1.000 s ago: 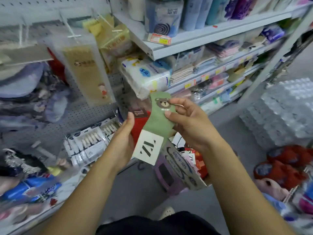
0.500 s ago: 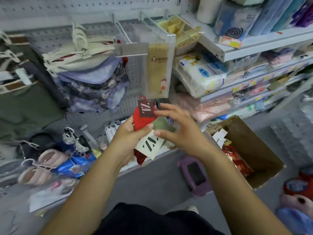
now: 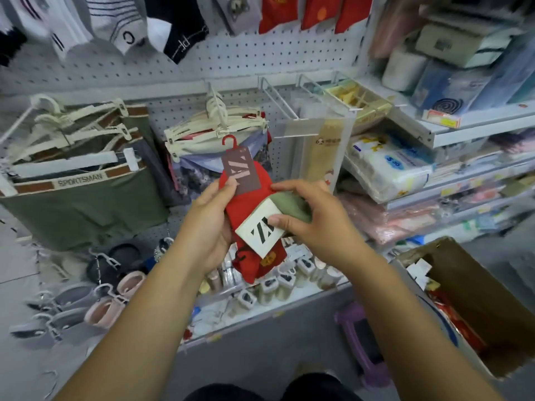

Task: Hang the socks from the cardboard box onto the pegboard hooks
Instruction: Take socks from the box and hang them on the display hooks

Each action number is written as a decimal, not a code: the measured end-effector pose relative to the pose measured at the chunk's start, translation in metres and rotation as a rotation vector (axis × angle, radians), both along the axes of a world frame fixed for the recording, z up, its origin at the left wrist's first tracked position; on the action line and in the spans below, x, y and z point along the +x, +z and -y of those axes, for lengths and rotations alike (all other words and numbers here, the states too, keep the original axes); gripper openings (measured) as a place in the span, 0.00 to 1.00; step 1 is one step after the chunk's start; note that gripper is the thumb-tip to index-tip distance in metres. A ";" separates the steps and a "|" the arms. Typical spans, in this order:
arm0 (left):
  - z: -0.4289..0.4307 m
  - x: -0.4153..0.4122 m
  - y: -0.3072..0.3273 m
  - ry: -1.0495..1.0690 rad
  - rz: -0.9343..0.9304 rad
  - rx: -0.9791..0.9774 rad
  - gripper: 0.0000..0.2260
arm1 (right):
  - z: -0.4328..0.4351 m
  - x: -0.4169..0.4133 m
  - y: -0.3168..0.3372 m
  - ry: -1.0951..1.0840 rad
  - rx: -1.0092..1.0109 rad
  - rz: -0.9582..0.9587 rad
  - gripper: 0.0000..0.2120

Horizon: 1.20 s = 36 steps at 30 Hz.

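Note:
My left hand (image 3: 212, 224) grips a pair of red socks (image 3: 251, 198) with a brown card tag and a small red hanger hook (image 3: 229, 140) on top. My right hand (image 3: 311, 218) pinches a green sock pair (image 3: 292, 205) by its white card label (image 3: 260, 231), laid across the red pair. Both sit in front of the white pegboard (image 3: 246, 56). Red, grey, black and white socks (image 3: 315, 10) hang along the pegboard's top. The open cardboard box (image 3: 489, 314) stands at the lower right with more packets inside.
Underwear on cream hangers (image 3: 84, 157) fills pegboard hooks left and centre. An empty wire hook (image 3: 278, 96) juts out beside a clear packet. Shelves (image 3: 451, 128) of packaged goods stand right. Slippers (image 3: 110, 296) and small items line the low shelf; a purple stool (image 3: 362, 342) sits on the floor.
My view has tilted up and left, bringing the sock rows at the pegboard's top into sight. Both hands rose with the socks, and the red pair's tag now stands clear above my left thumb.

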<state>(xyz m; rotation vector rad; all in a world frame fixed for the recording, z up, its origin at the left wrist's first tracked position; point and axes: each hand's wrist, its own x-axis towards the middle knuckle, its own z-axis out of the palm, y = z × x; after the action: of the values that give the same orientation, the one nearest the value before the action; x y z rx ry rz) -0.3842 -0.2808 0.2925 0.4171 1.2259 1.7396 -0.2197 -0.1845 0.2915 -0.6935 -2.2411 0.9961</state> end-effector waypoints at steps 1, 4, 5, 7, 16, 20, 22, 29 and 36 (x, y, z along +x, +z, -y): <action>-0.001 -0.003 0.007 0.021 -0.009 0.017 0.14 | -0.004 -0.001 0.003 -0.007 -0.015 -0.021 0.18; -0.010 -0.010 0.028 0.092 -0.063 0.053 0.13 | -0.019 -0.006 0.020 -0.021 -0.055 -0.080 0.10; -0.013 -0.012 0.035 0.114 -0.092 0.062 0.13 | -0.024 -0.008 0.027 -0.029 -0.098 -0.115 0.09; -0.022 -0.017 0.048 0.156 -0.138 0.085 0.12 | -0.032 -0.012 0.043 -0.057 -0.163 -0.188 0.10; -0.070 -0.043 0.107 0.266 -0.284 0.164 0.10 | -0.086 -0.031 0.117 -0.109 -0.268 -0.482 0.10; -0.091 -0.048 0.130 0.335 -0.392 0.170 0.09 | -0.122 -0.041 0.142 -0.134 -0.311 -0.550 0.09; -0.100 -0.050 0.139 0.391 -0.469 0.152 0.08 | -0.140 -0.049 0.156 -0.138 -0.327 -0.558 0.09; -0.118 -0.055 0.169 0.499 -0.629 0.131 0.11 | -0.185 -0.108 0.205 -0.044 -0.268 -0.560 0.18; -0.122 -0.063 0.193 0.595 -0.728 0.077 0.10 | -0.215 -0.175 0.251 0.025 -0.118 -0.583 0.23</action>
<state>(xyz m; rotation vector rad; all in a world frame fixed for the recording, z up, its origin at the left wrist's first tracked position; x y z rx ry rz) -0.4472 -0.1585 0.4850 0.8443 1.9450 2.2314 -0.3952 0.0305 0.5428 -0.3586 -1.6958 1.1713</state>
